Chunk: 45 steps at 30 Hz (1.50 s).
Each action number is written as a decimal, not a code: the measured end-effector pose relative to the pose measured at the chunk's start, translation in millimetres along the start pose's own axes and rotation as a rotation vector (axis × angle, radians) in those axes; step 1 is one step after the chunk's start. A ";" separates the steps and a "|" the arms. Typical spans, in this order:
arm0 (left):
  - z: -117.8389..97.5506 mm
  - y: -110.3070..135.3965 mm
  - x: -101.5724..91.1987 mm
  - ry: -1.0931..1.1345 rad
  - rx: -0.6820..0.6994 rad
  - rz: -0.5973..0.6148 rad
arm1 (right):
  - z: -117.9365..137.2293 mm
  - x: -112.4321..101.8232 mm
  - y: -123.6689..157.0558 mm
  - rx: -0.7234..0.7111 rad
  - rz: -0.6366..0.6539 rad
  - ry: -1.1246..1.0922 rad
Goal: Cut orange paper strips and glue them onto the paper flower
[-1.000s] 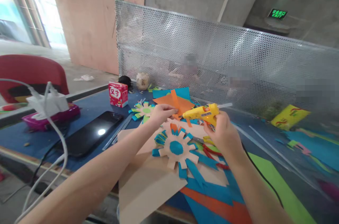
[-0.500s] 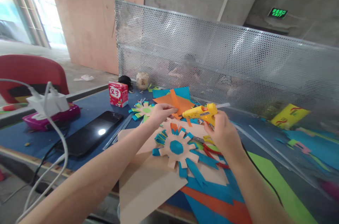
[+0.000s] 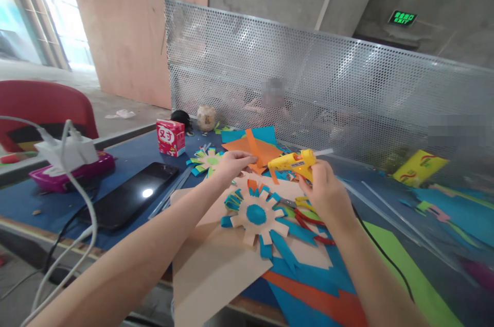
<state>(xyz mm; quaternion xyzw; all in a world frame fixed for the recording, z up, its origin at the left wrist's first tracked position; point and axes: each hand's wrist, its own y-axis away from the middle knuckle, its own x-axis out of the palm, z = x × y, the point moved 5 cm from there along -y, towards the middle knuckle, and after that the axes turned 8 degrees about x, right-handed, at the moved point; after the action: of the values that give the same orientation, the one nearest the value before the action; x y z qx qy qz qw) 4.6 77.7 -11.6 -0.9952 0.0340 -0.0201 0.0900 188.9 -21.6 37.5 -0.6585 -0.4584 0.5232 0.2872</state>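
My right hand [image 3: 328, 193] is wrapped round a yellow hot glue gun [image 3: 293, 163], its nozzle pointing left. A clear glue stick [image 3: 323, 152] pokes out of the gun's back. Just left of the nozzle, my left hand [image 3: 236, 165] pinches an orange paper strip [image 3: 275, 177], partly hidden by the fingers. Below both hands lies a paper flower [image 3: 256, 214] with a blue centre, beige petals and looped blue and orange strips. Scissors with red and yellow handles [image 3: 309, 213] rest beside it, under my right hand. A second flower [image 3: 212, 160] with a green centre sits behind my left wrist.
Beige paper [image 3: 216, 275], blue and orange sheets and green paper [image 3: 401, 260] spread across the table. At left are a black phone [image 3: 131, 195], a red carton [image 3: 170, 138] and a white charger with cables [image 3: 67, 152]. A perforated metal screen [image 3: 309, 80] stands behind; a person is beyond it.
The glue gun's nozzle has drawn slightly right, away from my left fingertips. My left hand keeps its pinch almost in place. The whole view has shifted a little.
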 end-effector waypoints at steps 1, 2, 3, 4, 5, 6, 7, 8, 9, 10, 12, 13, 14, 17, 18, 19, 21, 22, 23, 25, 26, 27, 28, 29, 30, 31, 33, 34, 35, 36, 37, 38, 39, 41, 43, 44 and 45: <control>-0.6 0.6 0.1 0.005 -0.004 0.000 | -0.1 -0.1 0.0 0.001 0.000 0.001; -1.1 1.1 0.2 0.011 -0.009 -0.001 | -0.3 0.0 0.0 0.002 -0.001 0.002; -1.5 1.5 0.1 0.018 -0.015 -0.002 | -0.6 0.2 0.2 0.002 -0.004 0.002; -1.5 1.9 0.2 0.028 -0.026 -0.002 | -1.1 0.7 0.4 0.003 -0.004 0.001; -1.2 2.3 0.4 0.043 -0.041 0.001 | -1.8 1.7 0.6 0.006 0.000 0.000; -0.8 2.6 0.9 0.061 -0.058 0.008 | -2.7 2.9 1.0 0.012 0.006 -0.003; -0.4 2.9 1.6 0.081 -0.072 0.019 | -3.8 4.6 1.3 0.020 0.016 -0.009; -0.2 3.2 2.5 0.099 -0.080 0.033 | -5.0 6.2 1.7 0.029 0.026 -0.019; -0.4 3.5 3.4 0.111 -0.083 0.047 | -6.3 7.7 2.0 0.039 0.033 -0.037; -0.7 3.6 4.0 0.117 -0.081 0.054 | -7.9 8.7 2.2 0.055 0.034 -0.060; -1.5 3.8 4.1 0.106 -0.076 0.053 | -11.7 8.7 2.1 0.102 0.015 -0.107; -1.8 3.8 3.7 0.095 -0.074 0.045 | -13.7 7.8 1.9 0.132 -0.003 -0.126; -1.9 3.7 3.2 0.084 -0.075 0.036 | -15.5 6.5 1.7 0.161 -0.023 -0.141; -1.5 3.1 2.1 0.062 -0.076 0.022 | -17.2 3.2 1.2 0.202 -0.054 -0.145; -1.2 2.8 2.2 0.062 -0.074 0.023 | -16.7 2.7 1.2 0.197 -0.054 -0.139; -0.8 2.6 2.6 0.063 -0.073 0.028 | -15.9 2.6 1.3 0.188 -0.053 -0.132; 0.1 2.6 3.6 0.067 -0.072 0.037 | -14.6 3.3 1.7 0.165 -0.044 -0.128; 0.4 2.7 3.9 0.068 -0.073 0.038 | -14.3 4.0 2.0 0.156 -0.040 -0.132; 0.6 3.0 4.1 0.067 -0.077 0.037 | -14.2 4.8 2.2 0.146 -0.035 -0.139; 0.3 3.7 4.3 0.067 -0.082 0.035 | -14.3 6.3 2.6 0.132 -0.024 -0.145; -0.3 4.1 4.2 0.064 -0.082 0.034 | -14.4 6.7 2.7 0.127 -0.020 -0.145; -0.8 4.4 4.1 0.059 -0.083 0.034 | -14.4 6.7 2.6 0.124 -0.017 -0.145; -1.4 4.6 3.9 0.055 -0.084 0.033 | -14.2 6.3 2.5 0.121 -0.015 -0.146; -1.8 4.7 3.6 0.053 -0.086 0.031 | -13.9 5.6 2.2 0.119 -0.013 -0.149; -2.0 4.6 3.3 0.053 -0.088 0.028 | -13.2 4.6 1.9 0.114 -0.014 -0.154; -2.1 4.4 2.9 0.056 -0.090 0.025 | -12.4 3.5 1.5 0.108 -0.013 -0.159; -1.9 3.9 2.5 0.065 -0.091 0.022 | -10.7 1.9 0.7 0.095 -0.010 -0.160; -1.7 3.7 2.4 0.069 -0.090 0.022 | -9.9 1.3 0.5 0.088 -0.009 -0.157; -1.6 3.6 2.3 0.072 -0.090 0.021 | -9.4 1.1 0.3 0.083 -0.009 -0.154; -1.5 3.6 2.4 0.077 -0.090 0.022 | -9.1 1.0 0.3 0.080 -0.008 -0.151; -1.5 3.7 2.4 0.082 -0.091 0.022 | -9.0 1.2 0.4 0.078 -0.006 -0.150; -1.4 3.9 2.5 0.085 -0.094 0.021 | -9.0 1.3 0.5 0.077 -0.004 -0.153; -1.3 4.1 2.4 0.085 -0.098 0.018 | -9.2 1.4 0.6 0.078 -0.002 -0.156; -1.5 4.4 2.2 0.081 -0.101 0.011 | -9.4 0.8 0.7 0.078 -0.004 -0.161; -1.7 4.5 2.1 0.075 -0.098 0.008 | -9.1 -0.4 0.3 0.072 -0.010 -0.166; -2.0 4.4 2.2 0.076 -0.095 0.009 | -8.9 -0.9 0.0 0.070 -0.011 -0.168; -2.2 4.2 2.3 0.078 -0.093 0.009 | -8.6 -1.3 -0.3 0.068 -0.008 -0.169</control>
<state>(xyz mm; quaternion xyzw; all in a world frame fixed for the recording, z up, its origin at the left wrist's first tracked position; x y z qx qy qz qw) 6.5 73.0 -10.1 -0.9966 0.0430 -0.0567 0.0423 197.0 -21.8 40.8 -0.6001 -0.4657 0.5909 0.2717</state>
